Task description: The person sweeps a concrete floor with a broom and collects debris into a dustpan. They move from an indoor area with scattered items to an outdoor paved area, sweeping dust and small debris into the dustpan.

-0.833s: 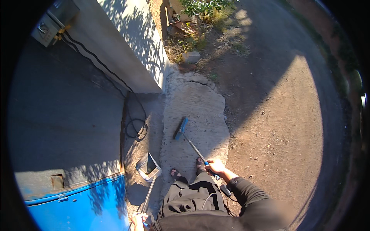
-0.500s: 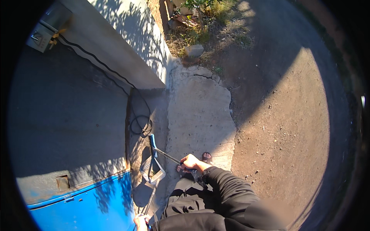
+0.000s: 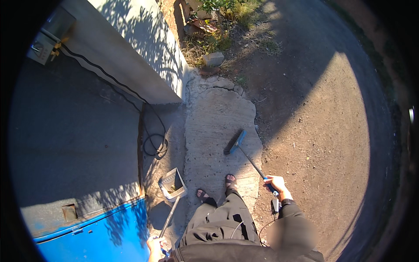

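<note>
In the head view, the right hand (image 3: pixel 275 183) has its fingers wrapped tight round the upper end of a broom (image 3: pixel 249 158), whose thin handle slants up and to the left from the hand to a blue head resting on the concrete slab (image 3: pixel 218 118). The head lies near the slab's right edge, just beside the dirt ground (image 3: pixel 314 131), and throws a short dark shadow to its left. A watch sits on that wrist, above a dark sleeve.

The left hand (image 3: pixel 155 247), low at the picture's bottom edge, has its fingers clamped on the end of a long-handled dustpan (image 3: pixel 171 185). The pan stands on the ground at the slab's left edge, mouth facing up the picture, with a little debris inside (too small to tell what kind). Its handle runs straight down to the hand.

Two sandalled feet stand on the slab between pan and broom, below the broom head, with dark trousers beneath them in the frame.

To the left, a black cable (image 3: pixel 150 139) drops along the grey wall (image 3: pixel 144 56) and coils on the ground near the pan. A blue metal gate (image 3: pixel 96 236) fills the lower left corner. A loose stone (image 3: pixel 213 58) and some weeds lie at the top, well apart from the broom.
</note>
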`<state>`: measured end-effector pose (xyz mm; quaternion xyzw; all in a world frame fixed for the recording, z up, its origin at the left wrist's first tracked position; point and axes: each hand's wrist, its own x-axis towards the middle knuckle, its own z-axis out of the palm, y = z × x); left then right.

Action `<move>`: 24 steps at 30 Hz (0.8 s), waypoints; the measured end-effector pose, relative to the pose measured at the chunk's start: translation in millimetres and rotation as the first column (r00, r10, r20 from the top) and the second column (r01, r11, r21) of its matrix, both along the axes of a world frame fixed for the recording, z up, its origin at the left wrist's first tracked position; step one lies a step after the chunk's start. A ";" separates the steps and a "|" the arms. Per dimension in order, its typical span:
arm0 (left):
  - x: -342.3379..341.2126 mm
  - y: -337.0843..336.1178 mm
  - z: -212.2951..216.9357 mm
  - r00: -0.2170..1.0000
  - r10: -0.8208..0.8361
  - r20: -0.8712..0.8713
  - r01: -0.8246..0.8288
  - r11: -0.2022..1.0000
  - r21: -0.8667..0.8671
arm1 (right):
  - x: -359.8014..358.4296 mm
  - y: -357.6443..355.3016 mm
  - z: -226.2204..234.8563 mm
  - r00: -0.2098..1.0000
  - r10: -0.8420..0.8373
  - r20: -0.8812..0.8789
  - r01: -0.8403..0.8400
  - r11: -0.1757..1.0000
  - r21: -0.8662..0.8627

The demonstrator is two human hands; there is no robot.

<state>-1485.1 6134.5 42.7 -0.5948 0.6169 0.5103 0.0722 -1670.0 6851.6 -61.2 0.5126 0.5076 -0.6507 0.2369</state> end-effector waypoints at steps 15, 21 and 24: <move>-62.2 60.0 32.2 0.987 -0.142 -0.072 0.145 0.989 0.032 | -1.9 -90.8 28.8 0.941 0.282 -0.186 -0.310 0.940 -0.144; -64.6 70.7 38.1 0.993 -0.104 -0.052 0.103 0.994 -0.021 | -26.5 -112.0 5.0 0.879 0.436 -0.193 -0.471 0.855 -0.215; -67.7 65.1 36.8 0.987 -0.150 0.054 0.154 0.986 -0.063 | -32.8 -113.0 -6.6 0.892 0.437 -0.115 -0.452 0.859 -0.239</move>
